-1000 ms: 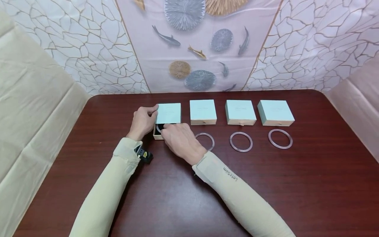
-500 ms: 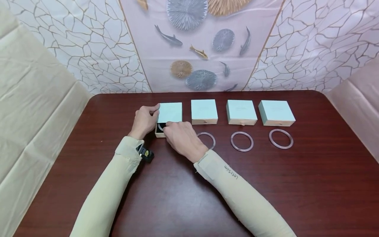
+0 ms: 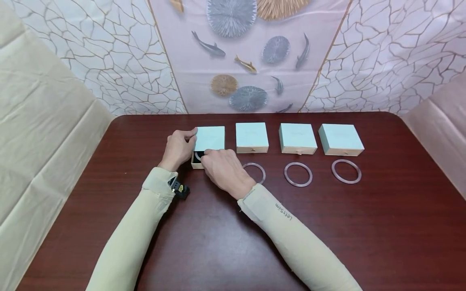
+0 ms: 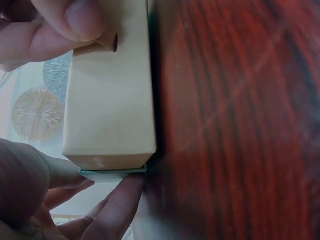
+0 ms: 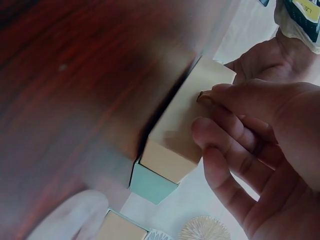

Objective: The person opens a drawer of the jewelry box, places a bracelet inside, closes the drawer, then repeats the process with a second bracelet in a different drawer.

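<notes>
A mint-green slide-out box (image 3: 210,138) stands leftmost in a row, its cream drawer (image 3: 197,165) partly pulled out toward me. Inside the drawer's dark lining, part of a pale bangle (image 3: 197,155) shows; the rest is hidden by my right hand. My left hand (image 3: 177,149) grips the mint sleeve at its left side, thumb and fingers about it. With thumb and finger, my right hand (image 3: 223,167) pinches the small pull tab (image 5: 204,98) on the drawer front, its other fingers beside it in the right wrist view.
Three more mint boxes, the second (image 3: 251,135), third (image 3: 298,136) and fourth (image 3: 341,138), stand shut to the right. Before them lie three mauve bangles: one (image 3: 263,173) partly behind my right hand, a middle one (image 3: 298,185) and a far-right one (image 3: 349,182).
The drawer looks slightly less far out than a second ago, and my right hand has shifted a little away from me with it. My left hand keeps its grip; the head view has shifted slightly.
</notes>
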{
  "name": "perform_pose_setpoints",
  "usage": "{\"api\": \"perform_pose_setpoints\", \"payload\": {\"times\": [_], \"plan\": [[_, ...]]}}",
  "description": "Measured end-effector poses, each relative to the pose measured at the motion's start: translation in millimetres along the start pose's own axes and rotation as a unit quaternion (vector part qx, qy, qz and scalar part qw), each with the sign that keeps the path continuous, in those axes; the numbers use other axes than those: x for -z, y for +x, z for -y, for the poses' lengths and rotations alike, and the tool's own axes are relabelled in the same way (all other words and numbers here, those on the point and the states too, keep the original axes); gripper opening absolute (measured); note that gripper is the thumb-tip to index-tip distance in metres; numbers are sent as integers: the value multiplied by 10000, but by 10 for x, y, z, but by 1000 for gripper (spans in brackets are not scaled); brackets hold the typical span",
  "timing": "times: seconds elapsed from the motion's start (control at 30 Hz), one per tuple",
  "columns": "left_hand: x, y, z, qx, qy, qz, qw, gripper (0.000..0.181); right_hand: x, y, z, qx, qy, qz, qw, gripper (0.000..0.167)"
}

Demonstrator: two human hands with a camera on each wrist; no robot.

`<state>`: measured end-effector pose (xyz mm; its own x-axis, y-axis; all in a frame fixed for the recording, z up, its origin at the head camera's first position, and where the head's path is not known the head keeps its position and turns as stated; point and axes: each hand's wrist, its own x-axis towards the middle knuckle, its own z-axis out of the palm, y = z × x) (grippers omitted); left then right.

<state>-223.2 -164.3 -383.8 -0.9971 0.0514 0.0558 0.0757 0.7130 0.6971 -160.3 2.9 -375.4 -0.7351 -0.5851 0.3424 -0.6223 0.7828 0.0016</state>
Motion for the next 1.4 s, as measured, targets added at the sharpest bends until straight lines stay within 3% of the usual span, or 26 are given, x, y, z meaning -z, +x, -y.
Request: {"api": "perform_pose_setpoints", "payload": {"times": [0.3,0.63,1.0,1.4], "plan": [[-1,-17,3,108,-168,213,9996,39,25,34,15,-63,-32,280,9996,44],[7,-14,-1,82,-96,122,9998,38,64,66,10,-151,-14,506,9986,40],[6,-23,-3,65,-29,76,9999,38,42,54,-2,-184,191,353,9990,41],[27,-16,11,-6,-60,86,9999,39,43,81,-1,-171,52,345,9992,41]]}}
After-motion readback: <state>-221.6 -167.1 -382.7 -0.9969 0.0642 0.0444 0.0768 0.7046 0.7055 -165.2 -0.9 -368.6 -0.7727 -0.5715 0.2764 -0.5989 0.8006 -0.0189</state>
